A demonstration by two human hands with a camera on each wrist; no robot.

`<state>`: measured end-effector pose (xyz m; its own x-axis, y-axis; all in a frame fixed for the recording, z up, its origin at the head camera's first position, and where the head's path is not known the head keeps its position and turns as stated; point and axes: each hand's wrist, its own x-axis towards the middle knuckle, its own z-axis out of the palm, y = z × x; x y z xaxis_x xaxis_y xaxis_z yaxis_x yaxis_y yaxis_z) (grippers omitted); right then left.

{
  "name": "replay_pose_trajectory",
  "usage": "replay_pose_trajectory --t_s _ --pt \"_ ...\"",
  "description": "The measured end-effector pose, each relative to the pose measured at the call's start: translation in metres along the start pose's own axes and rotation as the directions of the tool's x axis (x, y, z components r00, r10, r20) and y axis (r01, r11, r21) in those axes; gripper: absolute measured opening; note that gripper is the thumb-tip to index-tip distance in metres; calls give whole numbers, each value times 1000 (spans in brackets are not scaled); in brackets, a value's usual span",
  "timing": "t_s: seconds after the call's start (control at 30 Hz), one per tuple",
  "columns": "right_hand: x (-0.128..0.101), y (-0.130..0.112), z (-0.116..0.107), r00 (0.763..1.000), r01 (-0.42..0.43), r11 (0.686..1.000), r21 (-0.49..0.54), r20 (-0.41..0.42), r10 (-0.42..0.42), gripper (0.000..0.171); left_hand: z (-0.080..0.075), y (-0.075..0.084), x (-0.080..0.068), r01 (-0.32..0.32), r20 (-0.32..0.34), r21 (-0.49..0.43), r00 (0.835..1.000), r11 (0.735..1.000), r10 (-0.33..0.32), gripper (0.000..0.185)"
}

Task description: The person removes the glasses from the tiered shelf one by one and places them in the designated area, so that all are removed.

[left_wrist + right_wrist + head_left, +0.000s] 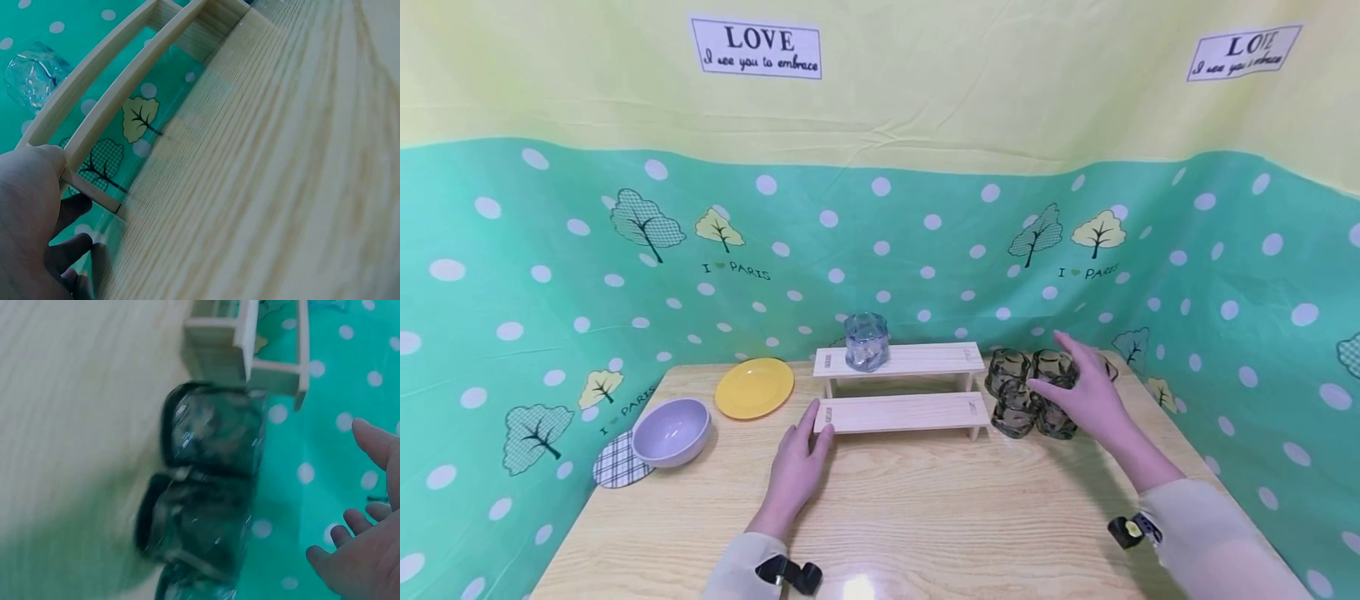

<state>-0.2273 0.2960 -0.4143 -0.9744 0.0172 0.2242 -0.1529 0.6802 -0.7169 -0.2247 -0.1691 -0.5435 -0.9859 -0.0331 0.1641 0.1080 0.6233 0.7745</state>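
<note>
Left hand (801,467) lies flat on the table (925,517) at about 7 o'clock from the two-step wooden rack (901,385). Fingers are straight; the tips touch the left end of the lower step, with the thumb against the post in the left wrist view, gripping nothing. Right hand (1086,392) is open with fingers spread, hovering over the cluster of dark glass cups (1030,392) at 3 o'clock from the rack. No contact is visible; the right wrist view is blurred.

Risks (judgement):
- The cups stand packed and touching, so a spread hand coming down could knock one into its neighbours or pinch two at once.
- Faceted glass looks smooth and slick, so a loose grip could slip.
- The rack looks light, unfinished pale wood; a push from the left fingers could slide it and rock the clear glass cup (867,342) standing on the upper step at 12 o'clock.

Materials, moving outward:
- Table: pale wood grain, glossy.
- Bowl (672,431): matte lilac, round, at 9 o'clock, on a checked coaster (613,465).
- Plate (754,387): yellow, shallow.
- Backdrop (925,242): green dotted cloth.
</note>
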Motion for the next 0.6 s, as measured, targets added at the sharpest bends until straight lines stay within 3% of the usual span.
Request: replay_pose_trajectory --t_s 0.3,0.6 --pt "19 -39 24 998 50 997 67 24 -51 111 0 -1 0 3 1 2 1000 1000 -3 65" --pt "35 -76 56 992 93 976 197 68 -108 104 -1 2 -2 8 3 -5 1000 1000 -8 64"
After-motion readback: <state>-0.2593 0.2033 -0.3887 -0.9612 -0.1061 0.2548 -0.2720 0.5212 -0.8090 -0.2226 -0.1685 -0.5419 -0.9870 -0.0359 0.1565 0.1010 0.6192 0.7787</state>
